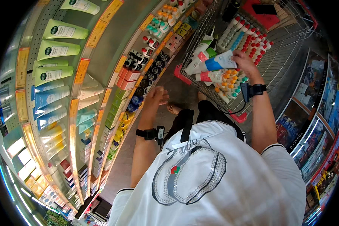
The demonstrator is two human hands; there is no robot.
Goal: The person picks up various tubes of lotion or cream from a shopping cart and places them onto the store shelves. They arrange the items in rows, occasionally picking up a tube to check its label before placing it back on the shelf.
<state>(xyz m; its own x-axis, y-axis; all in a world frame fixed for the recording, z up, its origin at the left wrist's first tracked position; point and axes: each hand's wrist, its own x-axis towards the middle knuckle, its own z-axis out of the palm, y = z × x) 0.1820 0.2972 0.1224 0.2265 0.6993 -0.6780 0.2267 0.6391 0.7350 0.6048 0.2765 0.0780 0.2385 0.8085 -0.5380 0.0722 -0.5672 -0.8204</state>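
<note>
My right hand (244,62) grips the end of a blue and white squeeze tube (219,61) over the wire shopping cart (282,73). Under and beside that tube lie a pink and white tube (210,76) and other white and green tubes. Rows of small bottles with red caps (252,42) stand farther back in the cart, with orange-capped bottles (228,77) nearer me. My left hand (157,96) hangs between the shelves and the cart, fingers partly curled, with no item visible in it. Blue tubes (52,96) and light green tubes (60,31) lie in rows on the shelf to the left.
Shelves with orange price strips (80,70) run along my left, holding small boxes (128,75), round jars (137,99) and bottles. A dark phone (264,9) lies on a red item at the cart's far end. Glass display cases (299,104) stand at the right.
</note>
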